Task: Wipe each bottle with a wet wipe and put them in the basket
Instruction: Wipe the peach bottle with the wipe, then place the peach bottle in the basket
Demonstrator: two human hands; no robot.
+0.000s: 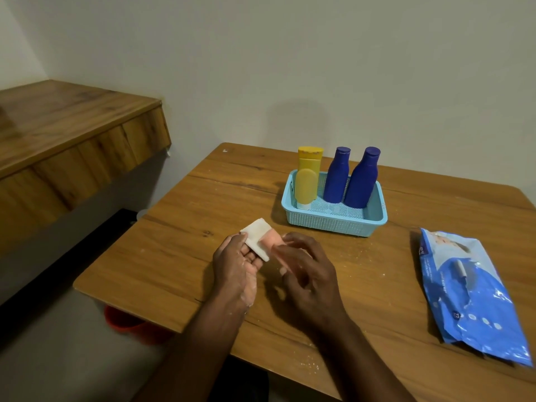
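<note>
Above the wooden table (179, 256), my left hand (235, 265) holds a folded white wet wipe (256, 232) between thumb and fingers. Close beside it, my right hand (307, 274) grips a small pink bottle (275, 248), which is blurred and touches the wipe. Behind the hands stands a light blue basket (327, 223). Inside it are a yellow tube (306, 181) standing on its cap and two upright dark blue bottles (336, 175) (362, 181).
A blue pack of wet wipes (470, 291) lies on the table at the right. A higher wooden counter (58, 134) juts out at the left. A red bucket (127, 323) sits on the floor under the table's near left edge.
</note>
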